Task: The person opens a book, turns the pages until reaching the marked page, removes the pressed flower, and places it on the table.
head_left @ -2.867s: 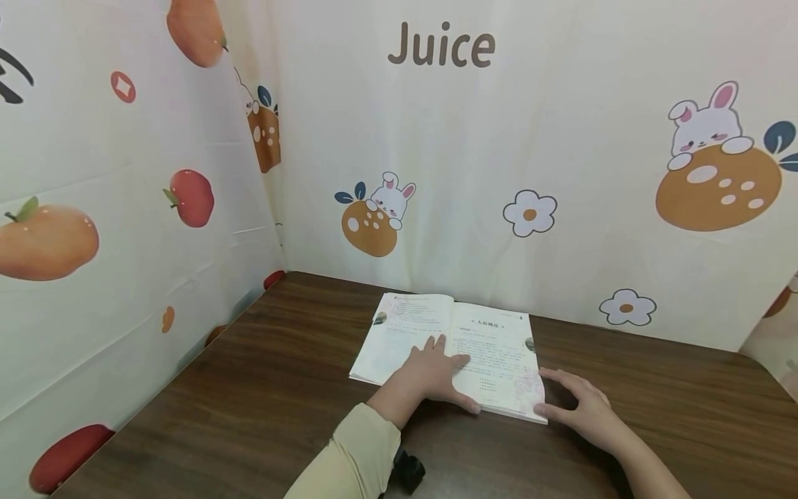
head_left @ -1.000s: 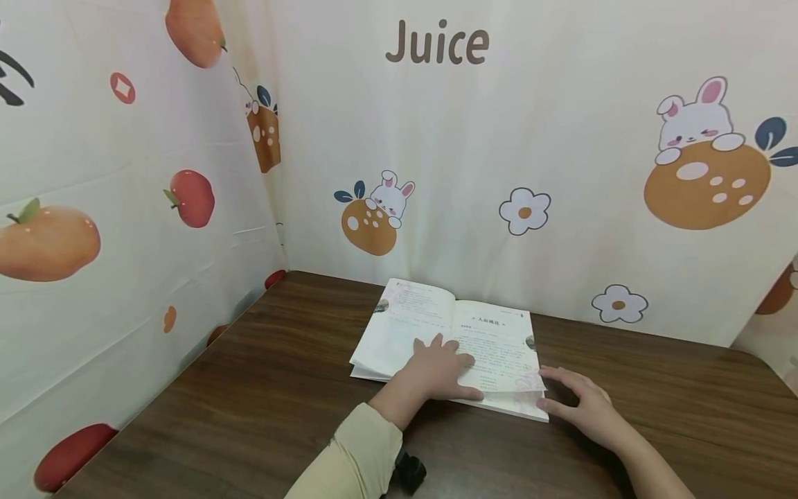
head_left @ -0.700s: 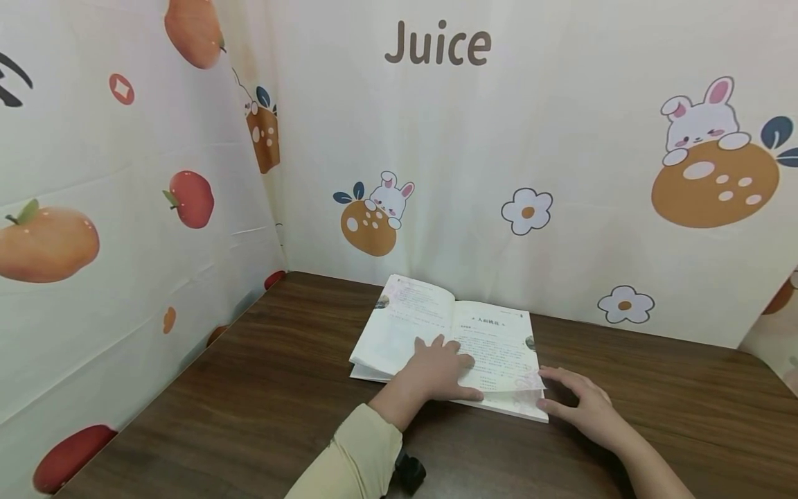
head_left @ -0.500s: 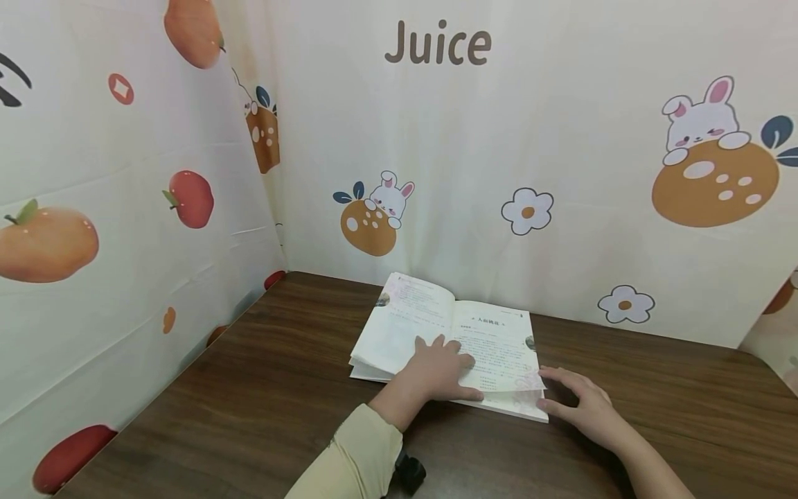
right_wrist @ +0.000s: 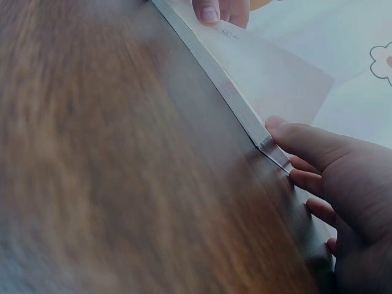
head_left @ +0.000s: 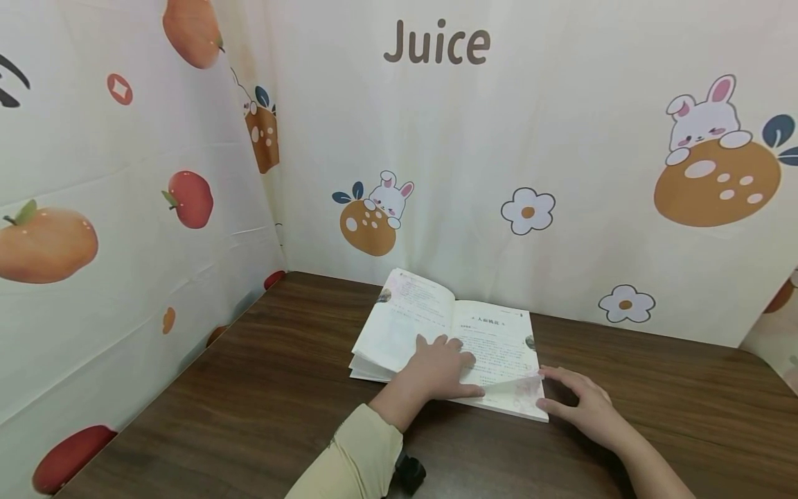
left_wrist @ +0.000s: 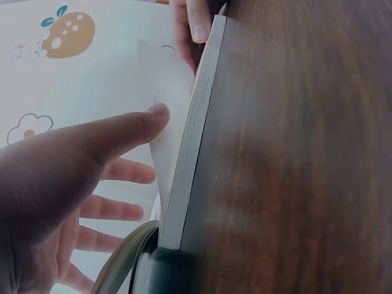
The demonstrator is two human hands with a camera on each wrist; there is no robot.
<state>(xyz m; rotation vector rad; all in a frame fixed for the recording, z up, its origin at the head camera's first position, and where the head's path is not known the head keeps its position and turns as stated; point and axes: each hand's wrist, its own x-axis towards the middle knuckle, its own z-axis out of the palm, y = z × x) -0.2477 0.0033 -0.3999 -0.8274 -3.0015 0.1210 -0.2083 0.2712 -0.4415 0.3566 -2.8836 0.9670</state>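
An open book (head_left: 499, 346) lies on the table, its printed right page up and its left pages (head_left: 399, 322) lifted in a fan. My left hand (head_left: 436, 367) lies across the middle with fingers spread; its straight thumb touches a loose page (left_wrist: 166, 125) near the bottom edge. That page stands raised from the stack, its lower edge slanting up to the right. My right hand (head_left: 586, 409) grips the book's lower right edge, thumb on top of the corner and fingers against the side, as the right wrist view (right_wrist: 343, 177) shows.
The brown wooden table (head_left: 249, 402) extends on all sides of the book. A fabric backdrop (head_left: 461, 152) with fruit and rabbit prints stands behind, and another (head_left: 137, 159) at the left. A small black device (head_left: 410, 473) sits at the left sleeve.
Over the frames, the left pages have risen into a wider fan and the right page has lifted off the stack at its bottom. My left hand has shifted slightly; my right hand has stayed put.
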